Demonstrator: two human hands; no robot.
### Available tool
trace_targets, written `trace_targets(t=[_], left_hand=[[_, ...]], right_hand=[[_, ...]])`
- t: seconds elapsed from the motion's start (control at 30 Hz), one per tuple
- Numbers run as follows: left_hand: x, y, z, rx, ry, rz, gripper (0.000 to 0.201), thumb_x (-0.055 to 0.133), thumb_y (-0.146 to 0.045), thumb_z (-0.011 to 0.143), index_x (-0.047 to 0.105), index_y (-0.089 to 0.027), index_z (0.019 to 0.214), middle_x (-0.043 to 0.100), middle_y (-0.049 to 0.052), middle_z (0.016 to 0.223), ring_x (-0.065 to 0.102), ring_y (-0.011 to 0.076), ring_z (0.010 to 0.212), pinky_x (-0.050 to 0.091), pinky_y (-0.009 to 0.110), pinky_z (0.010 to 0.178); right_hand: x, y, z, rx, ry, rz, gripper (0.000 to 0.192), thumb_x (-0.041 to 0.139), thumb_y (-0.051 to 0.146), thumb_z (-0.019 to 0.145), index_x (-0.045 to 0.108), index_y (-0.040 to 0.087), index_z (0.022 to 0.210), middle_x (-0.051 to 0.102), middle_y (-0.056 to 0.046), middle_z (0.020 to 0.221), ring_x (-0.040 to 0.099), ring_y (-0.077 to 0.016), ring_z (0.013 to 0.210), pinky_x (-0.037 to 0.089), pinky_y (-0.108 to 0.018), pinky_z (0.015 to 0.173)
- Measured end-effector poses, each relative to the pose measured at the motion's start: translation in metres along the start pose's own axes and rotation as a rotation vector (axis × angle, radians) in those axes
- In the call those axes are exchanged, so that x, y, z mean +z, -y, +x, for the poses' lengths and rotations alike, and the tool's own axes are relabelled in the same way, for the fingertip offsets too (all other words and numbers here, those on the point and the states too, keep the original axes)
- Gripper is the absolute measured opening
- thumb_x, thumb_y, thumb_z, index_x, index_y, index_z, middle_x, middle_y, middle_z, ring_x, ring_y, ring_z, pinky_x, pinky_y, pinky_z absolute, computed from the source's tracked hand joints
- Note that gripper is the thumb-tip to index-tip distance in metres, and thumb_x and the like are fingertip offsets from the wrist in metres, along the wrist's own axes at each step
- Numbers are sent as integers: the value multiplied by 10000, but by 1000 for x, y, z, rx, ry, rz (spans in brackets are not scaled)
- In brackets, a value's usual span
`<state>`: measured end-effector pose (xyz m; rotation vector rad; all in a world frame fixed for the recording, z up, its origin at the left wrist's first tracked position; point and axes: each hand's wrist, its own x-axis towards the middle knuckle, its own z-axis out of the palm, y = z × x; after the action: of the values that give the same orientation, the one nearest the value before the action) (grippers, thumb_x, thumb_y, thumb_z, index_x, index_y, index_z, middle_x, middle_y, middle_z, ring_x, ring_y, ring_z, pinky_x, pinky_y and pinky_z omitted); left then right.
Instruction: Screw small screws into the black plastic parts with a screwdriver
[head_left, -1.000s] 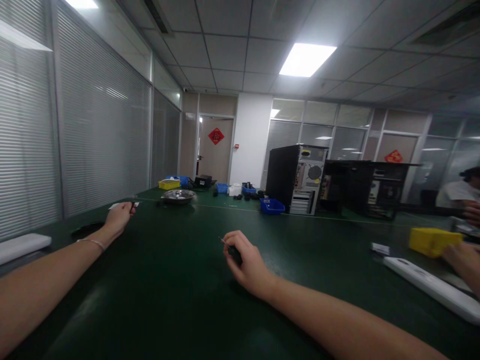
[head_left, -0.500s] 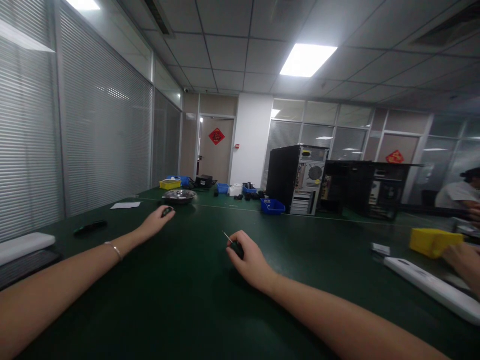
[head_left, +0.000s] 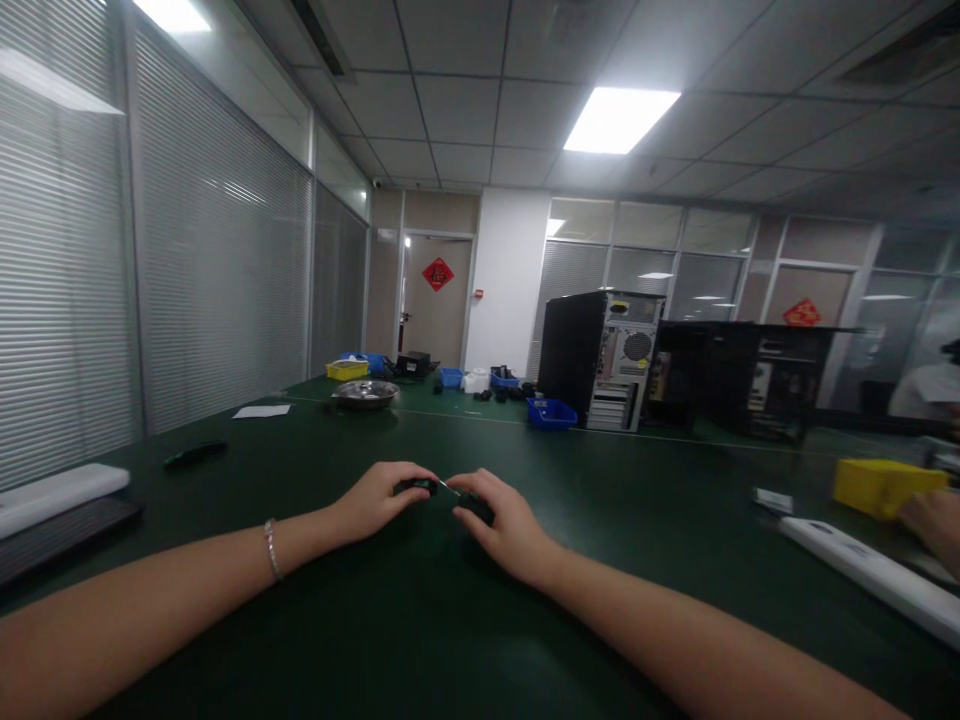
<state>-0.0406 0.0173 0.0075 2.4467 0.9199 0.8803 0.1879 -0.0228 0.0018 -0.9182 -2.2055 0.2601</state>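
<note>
My left hand (head_left: 379,498) rests on the green table (head_left: 450,620) and pinches a small black part (head_left: 418,486) between thumb and fingers. My right hand (head_left: 501,518) lies just to the right of it, closed around a small screwdriver (head_left: 459,494) with a dark handle. The thin metal tip of the screwdriver points left and reaches the black part. Both hands are close together near the middle of the table. A thin bracelet sits on my left wrist.
A metal bowl (head_left: 365,393), a paper sheet (head_left: 261,411) and a dark flat object (head_left: 195,455) lie at the far left. Computer towers (head_left: 600,358) and blue bins (head_left: 550,412) stand behind. Another person's hand (head_left: 931,518), a yellow box (head_left: 877,484) and a white bar (head_left: 862,575) are at the right.
My left hand has come back from the far left with the small black part and now meets my right hand. The screwdriver tip has swung down to the part.
</note>
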Motion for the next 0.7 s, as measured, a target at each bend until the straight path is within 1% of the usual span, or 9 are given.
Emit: trace_targets(t=[0.1,0.27,0.4,0.57,0.7], left_hand=[[1,1,0,16,-29,-1,273,514,-281,850,633,-210,1085,647,54,1057,572,201,979,414,297,863],[5,-3,-2,64,-17,-5,273,524,-304,845,635,-204,1073,651,60,1013,578,197,926,430,282,800],[6,-3,-3,82,-19,8,262,523,-318,846,640,-203,1052,643,57,992,574,190,895,426,274,768],[6,2,-3,77,5,-1,278,517,-334,848,634,-209,1067,649,55,985,577,191,886,424,275,773],[6,3,-4,81,34,-29,282,514,-338,849,641,-219,1071,664,51,1011,591,195,908,425,282,811]], right_hand=[[0,2,-1,-5,22,-57,295,550,235,839,562,267,1132,572,-25,984,562,-171,864,452,-288,781],[2,0,-1,-4,27,-120,342,544,203,838,568,285,1169,571,-30,974,564,-165,841,455,-276,753],[4,-3,-1,1,28,-154,362,549,201,833,571,301,1180,567,-26,968,560,-162,828,454,-275,735],[3,-5,0,5,36,-149,357,560,218,828,582,302,1175,569,-26,952,557,-162,819,456,-278,732],[1,-3,-1,2,63,-136,372,563,221,829,573,313,1189,573,-26,953,560,-163,828,456,-277,736]])
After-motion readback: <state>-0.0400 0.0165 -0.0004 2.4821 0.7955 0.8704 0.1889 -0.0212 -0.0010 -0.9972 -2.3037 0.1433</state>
